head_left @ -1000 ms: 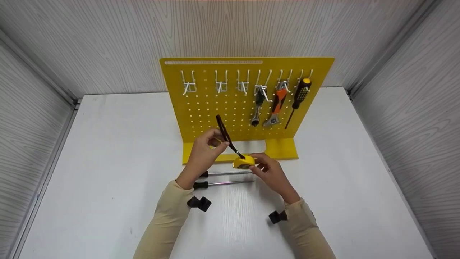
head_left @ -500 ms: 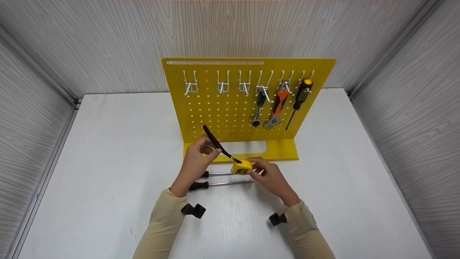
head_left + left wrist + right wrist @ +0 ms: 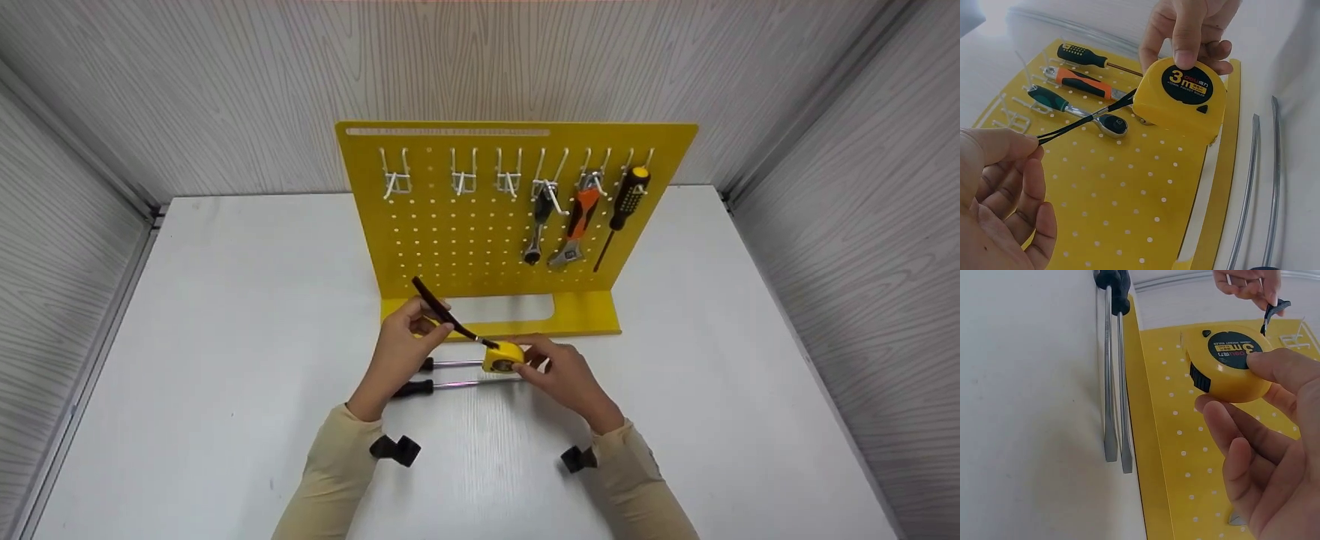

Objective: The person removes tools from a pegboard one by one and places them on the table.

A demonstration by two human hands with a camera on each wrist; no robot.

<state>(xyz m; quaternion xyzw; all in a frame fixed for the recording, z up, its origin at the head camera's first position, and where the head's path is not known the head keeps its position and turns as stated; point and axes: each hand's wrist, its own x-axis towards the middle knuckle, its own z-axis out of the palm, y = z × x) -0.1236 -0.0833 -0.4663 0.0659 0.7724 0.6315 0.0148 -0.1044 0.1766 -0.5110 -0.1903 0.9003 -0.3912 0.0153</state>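
Observation:
A yellow tape measure (image 3: 503, 357) with a black round label is held up in front of the pegboard. My right hand (image 3: 564, 375) grips its body between thumb and fingers; the right wrist view shows the thumb on the label of the tape measure (image 3: 1227, 363). A black wrist strap (image 3: 442, 309) runs from the case, stretched up to the left. My left hand (image 3: 405, 341) pinches this strap; in the left wrist view the thumb and index finger close on the end of the strap (image 3: 1078, 122). Two flat-blade screwdrivers (image 3: 457, 385) lie on the table below the hands.
Behind the hands stands a yellow pegboard (image 3: 450, 247) with several white hooks. On its right side hang a ratchet wrench (image 3: 535, 232), an orange-handled adjustable wrench (image 3: 583, 214) and a black-and-yellow screwdriver (image 3: 628, 199). Three bare hooks are at the left, among them the leftmost hook (image 3: 394, 184).
Both hands have come down and nearer, the left hand also moving left. The strap leans further to the left, and the tape measure has shifted slightly down, still held.

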